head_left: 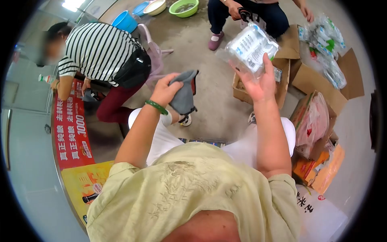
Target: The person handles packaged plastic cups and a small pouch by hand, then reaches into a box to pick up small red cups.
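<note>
My left hand [166, 90], with a green bangle at the wrist, is closed on a folded grey cloth item [184, 93] that has a dark and reddish edge. To the right, my right hand [258, 80] is raised palm up, its fingers against a clear plastic package [250, 48] with white and blue printing. The package's far end is close to the hand of a person crouching opposite. Open cardboard boxes [282, 82] stand on the floor below and right of the package.
A person in a striped shirt [100, 50] leans over a red-covered table [74, 125] at the left, beside a pink chair [155, 56]. Basins [183, 8] stand at the back. Plastic-wrapped packs [328, 48] and a box with a pink bag [314, 121] are at the right.
</note>
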`<state>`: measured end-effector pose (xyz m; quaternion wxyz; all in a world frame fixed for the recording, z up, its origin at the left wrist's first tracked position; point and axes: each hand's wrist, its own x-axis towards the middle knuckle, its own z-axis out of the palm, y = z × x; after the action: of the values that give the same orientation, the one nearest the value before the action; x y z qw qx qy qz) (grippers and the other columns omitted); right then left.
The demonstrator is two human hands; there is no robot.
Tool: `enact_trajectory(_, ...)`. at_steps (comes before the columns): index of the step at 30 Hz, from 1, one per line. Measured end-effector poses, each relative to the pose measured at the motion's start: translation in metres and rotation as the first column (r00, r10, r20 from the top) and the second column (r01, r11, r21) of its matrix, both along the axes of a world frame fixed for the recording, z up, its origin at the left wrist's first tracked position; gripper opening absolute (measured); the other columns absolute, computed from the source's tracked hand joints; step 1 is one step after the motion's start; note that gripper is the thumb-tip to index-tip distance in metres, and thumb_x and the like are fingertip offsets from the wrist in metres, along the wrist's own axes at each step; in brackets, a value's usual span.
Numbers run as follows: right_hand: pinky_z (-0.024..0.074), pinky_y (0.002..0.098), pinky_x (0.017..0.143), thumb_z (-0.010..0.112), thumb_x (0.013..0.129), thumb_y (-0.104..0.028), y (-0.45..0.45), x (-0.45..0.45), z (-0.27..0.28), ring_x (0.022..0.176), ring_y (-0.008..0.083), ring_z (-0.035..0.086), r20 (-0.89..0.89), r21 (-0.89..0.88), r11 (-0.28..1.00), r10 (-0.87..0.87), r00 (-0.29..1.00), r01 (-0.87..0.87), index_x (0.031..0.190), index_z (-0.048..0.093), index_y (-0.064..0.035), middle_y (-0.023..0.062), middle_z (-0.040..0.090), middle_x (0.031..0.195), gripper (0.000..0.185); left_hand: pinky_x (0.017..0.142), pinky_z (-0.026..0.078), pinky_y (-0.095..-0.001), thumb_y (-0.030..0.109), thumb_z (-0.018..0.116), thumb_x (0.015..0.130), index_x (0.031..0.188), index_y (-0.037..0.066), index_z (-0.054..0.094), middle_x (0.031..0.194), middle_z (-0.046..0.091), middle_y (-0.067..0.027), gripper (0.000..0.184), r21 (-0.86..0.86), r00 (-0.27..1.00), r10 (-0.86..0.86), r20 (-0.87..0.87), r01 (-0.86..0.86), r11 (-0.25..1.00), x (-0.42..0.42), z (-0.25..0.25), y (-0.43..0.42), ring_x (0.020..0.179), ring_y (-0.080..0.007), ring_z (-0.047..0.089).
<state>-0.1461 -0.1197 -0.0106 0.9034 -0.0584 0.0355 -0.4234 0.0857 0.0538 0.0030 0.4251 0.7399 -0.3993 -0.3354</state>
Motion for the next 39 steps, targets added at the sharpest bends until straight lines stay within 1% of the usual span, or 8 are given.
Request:
enact_trajectory(5,0.0336,0.0515,0.105,0.055,0.089,-0.014,0.007,0.012,-0.027,0.125,0.0303,0.043,-0.247,-0.168,0.985,0.007,0.969,-0.049,0.136,0.036,-0.0068,0.0098,0.046,0.134,0.051,0.072,0.046,-0.0232,0.007,0.058,0.083,0.109,0.003,0.06,0.093,0.061,-0.0009,0.026,-0.348,0.988,-0.019,-0.152,-0.036,0.937,-0.009,0.069,-0.032,0.082,-0.0081,0.057)
enact_trajectory(9,0.0442,0.0388,0.093,0.058,0.084,-0.009,0.028,0.017,-0.02,0.111,0.0223,0.054,-0.469,-0.276,0.944,0.033,0.883,-0.182,0.128,0.044,-0.0062,0.005,0.056,0.12,0.045,0.081,0.047,-0.0284,0.014,0.065,0.079,0.106,0.002,0.061,0.099,0.063,-0.0056,0.031,-0.516,0.93,0.053,0.365,0.154,0.842,-0.016,0.103,-0.066,0.089,-0.0132,0.058)
enact_trajectory(12,0.0466,0.0359,0.086,0.06,0.083,-0.013,0.033,0.017,-0.028,0.104,0.0193,0.057,-0.548,-0.275,0.927,0.066,0.834,-0.255,0.125,0.047,-0.008,0.0024,0.058,0.114,0.044,0.088,0.046,-0.0384,0.027,0.07,0.074,0.112,0.004,0.057,0.108,0.059,-0.0175,0.046,-0.494,0.754,0.055,0.655,0.372,0.786,-0.028,0.087,-0.092,0.101,-0.034,0.057)
enact_trajectory(14,0.0471,0.0347,0.082,0.061,0.082,-0.015,0.032,0.017,-0.03,0.101,0.0179,0.058,-0.556,-0.269,0.924,0.081,0.827,-0.272,0.124,0.048,-0.0091,0.0012,0.059,0.112,0.044,0.084,0.046,-0.0417,0.035,0.066,0.076,0.109,0.003,0.057,0.106,0.06,-0.0195,0.047,-0.365,0.723,0.078,0.686,0.249,0.897,-0.038,0.05,-0.099,0.096,-0.0375,0.056)
enact_trajectory(26,0.0422,0.0392,0.097,0.058,0.083,-0.012,0.014,0.013,-0.04,0.113,0.024,0.054,-0.419,-0.186,0.971,0.06,0.906,-0.151,0.127,0.045,-0.0029,0.0075,0.056,0.121,0.046,0.077,0.047,-0.0402,0.034,0.062,0.08,0.105,0.001,0.057,0.093,0.063,-0.0197,0.042,-0.179,0.938,-0.147,0.315,0.211,0.961,-0.056,-0.003,-0.032,0.085,-0.0368,0.059)
enact_trajectory(28,0.0423,0.0389,0.097,0.057,0.084,-0.011,0.014,0.015,-0.032,0.114,0.0243,0.053,-0.355,-0.109,0.987,0.076,0.932,-0.122,0.128,0.045,-0.0026,0.0078,0.055,0.122,0.046,0.076,0.048,-0.0372,0.031,0.063,0.081,0.106,0.001,0.058,0.093,0.064,-0.017,0.04,0.28,0.912,-0.309,0.268,0.234,0.931,-0.054,0.013,-0.022,0.084,-0.0292,0.062)
enact_trajectory(32,0.043,0.038,0.096,0.059,0.082,-0.007,0.009,0.011,-0.027,0.113,0.024,0.053,-0.351,-0.135,0.988,0.027,0.936,-0.079,0.128,0.045,-0.0041,0.0072,0.055,0.121,0.048,0.077,0.049,-0.0293,0.025,0.063,0.087,0.11,0.002,0.059,0.097,0.066,-0.0058,0.033,0.084,0.951,-0.275,-0.14,0.289,0.954,-0.024,-0.07,0.005,0.086,-0.0113,0.06)
enact_trajectory(39,0.0432,0.0283,0.088,0.065,0.077,-0.001,0.026,0.034,-0.043,0.1,0.0144,0.055,-0.691,-0.641,0.714,-0.378,0.616,-0.281,0.127,0.045,-0.0032,0.0052,0.056,0.113,0.055,0.086,0.049,-0.0317,0.023,0.052,0.094,0.125,0.008,0.05,0.111,0.061,-0.004,0.035,-0.142,0.558,-0.113,-0.822,-0.009,0.99,-0.028,-0.001,-0.008,0.099,-0.0141,0.06)
